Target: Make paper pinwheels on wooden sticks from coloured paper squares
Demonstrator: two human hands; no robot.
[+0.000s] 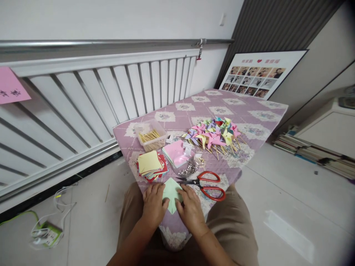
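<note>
A pale green paper square (172, 189) lies turned like a diamond at the table's near corner, with cut or crease lines running in from its corners. My left hand (154, 202) holds its left side, the thumb on the paper and the fingers curled at the edge. On the opposite side, my right hand (191, 204) holds the paper in much the same way. Both hands cover the side corners. Just beyond my right hand lie red-handled scissors (203, 183), blades partly apart and pointing left towards the paper.
Behind the hands are a stack of coloured paper squares (149, 164), pink paper (177, 151), a tub of wooden sticks (151, 136), metal pins (188, 170) and a small round container (199, 159). Finished paper pinwheels (213, 136) are heaped at the right. A radiator (133, 88) borders the table (191, 98).
</note>
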